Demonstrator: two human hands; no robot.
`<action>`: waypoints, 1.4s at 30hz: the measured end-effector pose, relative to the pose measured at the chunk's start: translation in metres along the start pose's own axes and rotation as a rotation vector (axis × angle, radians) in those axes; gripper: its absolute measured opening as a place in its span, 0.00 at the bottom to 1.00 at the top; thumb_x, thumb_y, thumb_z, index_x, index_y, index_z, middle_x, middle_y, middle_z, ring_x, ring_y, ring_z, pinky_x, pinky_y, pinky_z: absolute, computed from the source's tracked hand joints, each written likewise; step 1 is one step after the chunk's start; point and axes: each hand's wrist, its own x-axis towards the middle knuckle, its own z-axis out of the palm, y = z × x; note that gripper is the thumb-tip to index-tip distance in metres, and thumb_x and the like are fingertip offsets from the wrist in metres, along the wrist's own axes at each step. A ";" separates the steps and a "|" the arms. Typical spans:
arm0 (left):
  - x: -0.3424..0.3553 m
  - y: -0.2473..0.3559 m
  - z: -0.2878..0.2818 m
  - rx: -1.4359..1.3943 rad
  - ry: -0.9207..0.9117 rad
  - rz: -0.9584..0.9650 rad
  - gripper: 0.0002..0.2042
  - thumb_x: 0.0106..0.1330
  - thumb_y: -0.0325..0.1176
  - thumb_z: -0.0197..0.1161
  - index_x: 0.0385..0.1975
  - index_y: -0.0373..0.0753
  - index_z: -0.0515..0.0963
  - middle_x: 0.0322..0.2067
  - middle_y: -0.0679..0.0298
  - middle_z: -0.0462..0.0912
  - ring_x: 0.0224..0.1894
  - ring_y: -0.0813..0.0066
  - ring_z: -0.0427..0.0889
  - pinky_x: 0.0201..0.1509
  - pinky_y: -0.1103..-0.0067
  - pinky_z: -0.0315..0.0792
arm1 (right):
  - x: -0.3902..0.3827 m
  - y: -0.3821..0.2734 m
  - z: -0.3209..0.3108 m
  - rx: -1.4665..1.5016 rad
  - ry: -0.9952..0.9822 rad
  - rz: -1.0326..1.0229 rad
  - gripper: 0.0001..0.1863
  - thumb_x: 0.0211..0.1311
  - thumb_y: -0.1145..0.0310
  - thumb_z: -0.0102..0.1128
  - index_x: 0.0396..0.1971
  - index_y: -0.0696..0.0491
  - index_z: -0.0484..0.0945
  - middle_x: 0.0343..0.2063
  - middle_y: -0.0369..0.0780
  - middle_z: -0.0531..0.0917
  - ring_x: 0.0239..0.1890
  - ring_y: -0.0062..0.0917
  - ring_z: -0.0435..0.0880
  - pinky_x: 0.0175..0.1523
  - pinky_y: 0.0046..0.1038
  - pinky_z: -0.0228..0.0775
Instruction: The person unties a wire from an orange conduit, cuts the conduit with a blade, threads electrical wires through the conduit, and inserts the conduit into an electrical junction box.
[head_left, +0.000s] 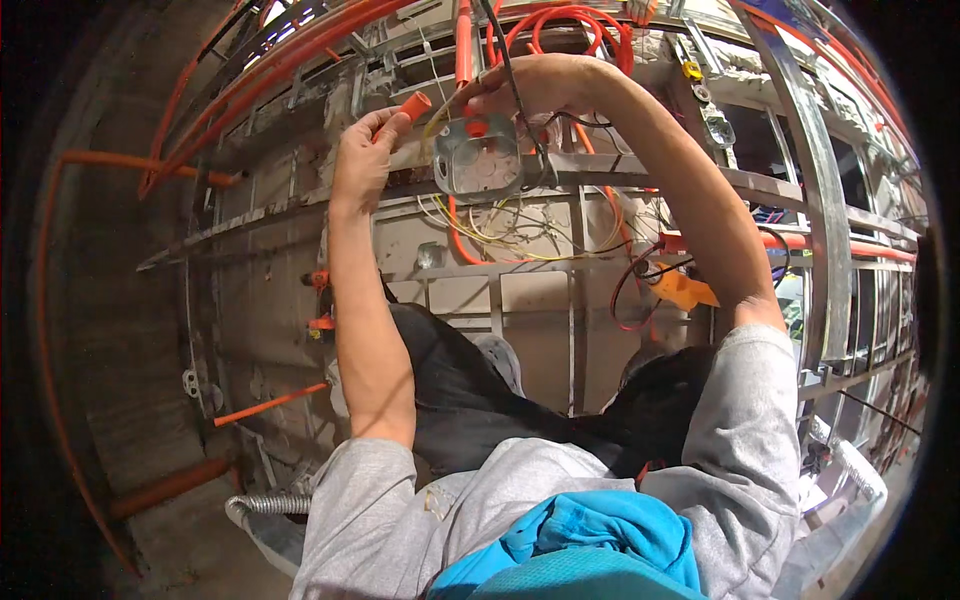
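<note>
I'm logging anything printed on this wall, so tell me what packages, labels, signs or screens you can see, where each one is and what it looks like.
No packages, signs or screens show.
Orange tag: hanging from the wires right of the metal junction box, flat, roughly triangular; too small to tell whether anything is printed on it.

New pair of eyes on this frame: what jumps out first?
Top centre, both raised hands work at a square metal junction box fixed to the steel wall framing: the left hand pinches the end of a short orange conduit piece beside it, while the right hand reaches over its top among black wires. Next come the orange conduit runs sweeping along the upper left, and the loose yellow wires hanging below the box.
</note>
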 end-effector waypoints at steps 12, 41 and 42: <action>-0.012 0.021 -0.001 -0.141 -0.194 -0.109 0.29 0.79 0.59 0.47 0.50 0.33 0.78 0.41 0.66 0.84 0.44 0.79 0.80 0.53 0.80 0.73 | -0.003 -0.002 -0.001 0.169 0.043 0.007 0.28 0.72 0.45 0.61 0.65 0.43 0.78 0.57 0.34 0.83 0.57 0.21 0.77 0.64 0.31 0.67; -0.002 0.164 -0.012 0.144 -0.377 -0.295 0.24 0.78 0.56 0.53 0.41 0.36 0.78 0.27 0.68 0.79 0.22 0.86 0.71 0.24 0.87 0.65 | -0.111 -0.079 -0.020 -0.564 0.208 0.052 0.13 0.63 0.68 0.52 0.30 0.62 0.83 0.26 0.54 0.85 0.32 0.47 0.88 0.40 0.45 0.81; -0.004 0.169 -0.008 0.130 -0.376 -0.336 0.23 0.78 0.55 0.52 0.40 0.39 0.79 0.25 0.72 0.76 0.23 0.87 0.69 0.25 0.87 0.64 | -0.102 -0.044 -0.029 -0.595 0.235 0.027 0.13 0.65 0.67 0.52 0.32 0.60 0.82 0.27 0.54 0.85 0.32 0.47 0.88 0.40 0.44 0.81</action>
